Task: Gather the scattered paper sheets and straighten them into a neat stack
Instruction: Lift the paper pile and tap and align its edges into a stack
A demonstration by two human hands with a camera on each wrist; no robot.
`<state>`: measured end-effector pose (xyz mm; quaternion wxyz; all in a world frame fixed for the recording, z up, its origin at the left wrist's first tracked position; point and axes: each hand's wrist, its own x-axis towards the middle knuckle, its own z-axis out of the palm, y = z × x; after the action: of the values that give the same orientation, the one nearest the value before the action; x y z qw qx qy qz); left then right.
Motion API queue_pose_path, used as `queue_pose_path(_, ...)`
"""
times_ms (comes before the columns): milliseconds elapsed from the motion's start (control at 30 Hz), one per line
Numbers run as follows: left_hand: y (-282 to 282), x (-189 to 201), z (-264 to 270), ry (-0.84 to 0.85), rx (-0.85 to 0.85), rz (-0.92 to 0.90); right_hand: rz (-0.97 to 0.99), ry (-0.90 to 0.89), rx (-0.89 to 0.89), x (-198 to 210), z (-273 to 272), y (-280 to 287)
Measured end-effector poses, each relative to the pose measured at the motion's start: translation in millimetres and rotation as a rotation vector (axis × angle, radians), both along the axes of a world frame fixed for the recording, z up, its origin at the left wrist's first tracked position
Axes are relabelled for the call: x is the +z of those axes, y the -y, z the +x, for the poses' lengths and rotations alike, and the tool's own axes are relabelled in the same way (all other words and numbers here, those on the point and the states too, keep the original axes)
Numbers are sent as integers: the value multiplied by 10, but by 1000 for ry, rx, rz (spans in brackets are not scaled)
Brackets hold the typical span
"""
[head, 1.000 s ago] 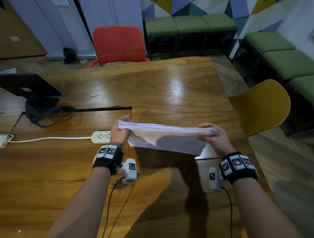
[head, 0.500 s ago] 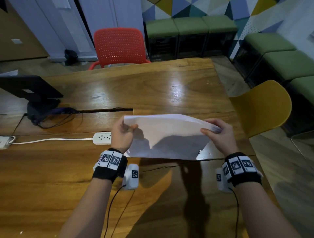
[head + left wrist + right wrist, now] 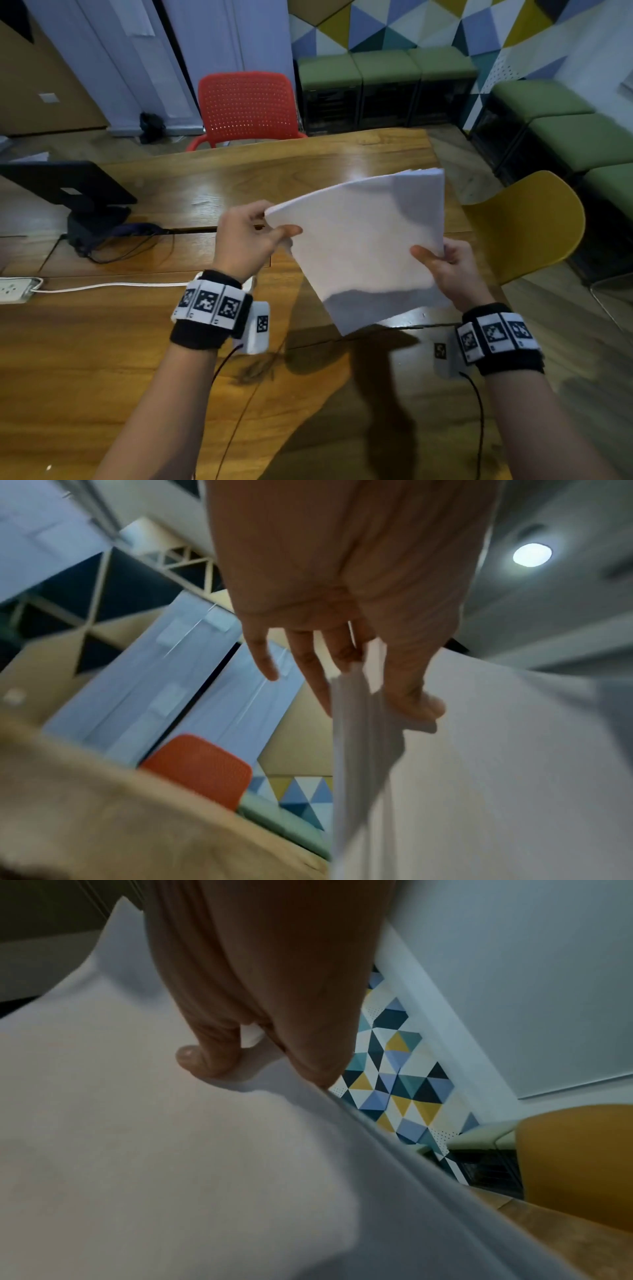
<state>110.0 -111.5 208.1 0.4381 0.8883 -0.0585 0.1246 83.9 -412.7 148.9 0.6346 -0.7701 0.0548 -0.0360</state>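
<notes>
**Paper stack held tilted above the table by both hands**

A thick stack of white paper sheets (image 3: 366, 246) was held in the air above the glossy brown wooden table (image 3: 120, 359), tilted so that its broad face was turned toward the head camera and one corner pointed down toward the tabletop. The stack was gripped at its upper left corner by the left hand (image 3: 246, 240): the thumb was laid on the near face and the fingers were placed behind, with the wrist raised. In the left wrist view the sheets' edge (image 3: 359, 723) was seen pinched between thumb and fingers, with the little finger spread loosely away. The right edge of the stack was clamped by the right hand (image 3: 452, 270), the thumb pressed flat on the front face and the fingers curled round behind; in the right wrist view the thumb tip (image 3: 202, 1056) was seen resting on the paper (image 3: 171, 1150). Both forearms were extended forward over the table, and black wristbands with white coded tags were worn on each. A perforated red plastic chair (image 3: 248, 106) was stood at the table's far side, and a mustard-yellow shell chair (image 3: 534, 222) at its right.
</notes>
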Motion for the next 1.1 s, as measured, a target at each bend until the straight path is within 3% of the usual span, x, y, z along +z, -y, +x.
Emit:
queue_pose_path(100, 26, 15, -74, -89, -65, -535, 94, 41, 8, 47, -57, -15)
queue_pose_path(167, 79, 1, -89, -114, -120, -721, 153, 74, 8, 112, -87, -57)
queue_pose_path(300, 258, -302, -162, -297, -105, -637, 206, 37, 25, 113, -138, -160)
queue_pose_path(467, 322, -752, -300, -437, 116, -690, 223, -13, 95, -25, -177, -353)
queue_pose_path(733, 400, -476, -301, -69, 264, -937, 237, 55, 78, 114, -109, -365)
queue_pose_path(966, 398, -389, -314, 64, 146, -751, 239, 118, 68, 211, -103, -419)
queue_pose_path(1100, 394, -392, -305, 135, 171, -662, 124, 254, -8, 250, -107, -457)
